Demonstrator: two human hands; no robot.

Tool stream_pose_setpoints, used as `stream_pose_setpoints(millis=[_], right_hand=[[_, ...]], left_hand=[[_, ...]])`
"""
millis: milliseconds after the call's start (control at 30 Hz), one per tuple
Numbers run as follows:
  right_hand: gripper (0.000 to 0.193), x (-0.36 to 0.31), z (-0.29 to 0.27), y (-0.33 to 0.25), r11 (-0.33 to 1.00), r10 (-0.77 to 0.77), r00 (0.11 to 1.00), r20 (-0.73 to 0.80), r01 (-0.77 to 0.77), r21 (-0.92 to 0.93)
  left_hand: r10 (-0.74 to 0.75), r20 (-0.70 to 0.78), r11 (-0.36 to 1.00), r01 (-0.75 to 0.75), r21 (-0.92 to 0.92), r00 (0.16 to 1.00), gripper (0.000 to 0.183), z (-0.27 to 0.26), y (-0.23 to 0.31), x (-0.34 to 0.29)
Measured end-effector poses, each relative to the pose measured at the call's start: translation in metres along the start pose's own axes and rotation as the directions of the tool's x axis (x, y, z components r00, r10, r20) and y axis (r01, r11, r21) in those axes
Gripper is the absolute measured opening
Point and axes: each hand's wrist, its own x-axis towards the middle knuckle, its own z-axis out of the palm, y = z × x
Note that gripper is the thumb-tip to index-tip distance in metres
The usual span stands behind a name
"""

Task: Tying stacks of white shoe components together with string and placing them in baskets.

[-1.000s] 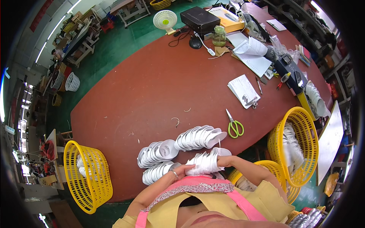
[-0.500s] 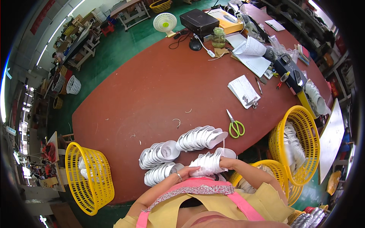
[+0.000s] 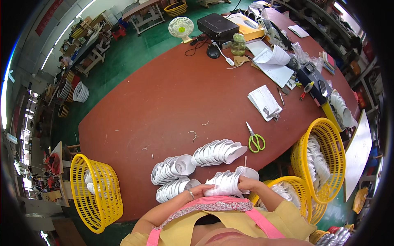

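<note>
At the table's near edge, both hands are on a nested stack of white curved pieces (image 3: 223,183), which look like shoe uppers. My left hand (image 3: 202,190) has its fingers pressed against the stack's left lower side. My right hand (image 3: 246,184) grips the right end, its fingertips partly hidden among the pieces. A thin white strip (image 3: 246,161) sticks up from this stack. Close by lie three more such stacks: one far side (image 3: 217,152), one at left (image 3: 170,169), and one beside my left forearm (image 3: 176,190).
Green-handled scissors (image 3: 256,142) and a clipped pad of papers (image 3: 264,103) lie on the red-brown table (image 3: 164,98). Yellow baskets with white pieces stand at left (image 3: 111,197) and right (image 3: 342,160). A fan (image 3: 181,27), black box (image 3: 217,27) and jar (image 3: 238,45) occupy the far side.
The whole view has shifted slightly. Both hands stay on the same stack, with the right hand's fingers a little further round its right end. The other stacks lie where they were.
</note>
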Motion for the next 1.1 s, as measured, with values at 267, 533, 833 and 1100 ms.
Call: stream_pose_setpoints(millis=[267,533,833,1100], right_hand=[[0.048,0.017,-0.015,0.036,0.985,-0.025,0.988,-0.15,0.051,0.167],[0.047,0.029,-0.035,0.075,0.939,-0.016,0.959,-0.283,0.111,0.324],[0.046,0.056,-0.062,0.095,0.861,0.072,0.909,-0.41,0.151,0.486],[0.045,0.054,-0.051,0.143,0.759,0.278,0.85,-0.448,0.092,0.645]], left_hand=[[0.036,0.022,0.999,-0.036,-0.004,0.999,0.052,0.009,0.004,-0.013],[-0.027,0.091,0.999,0.03,-0.029,0.995,0.057,-0.003,0.013,0.0],[0.258,0.211,0.947,-0.203,-0.249,0.943,0.056,-0.052,0.009,0.065],[0.308,0.13,0.91,-0.251,-0.331,0.943,0.06,-0.055,0.011,0.062]])
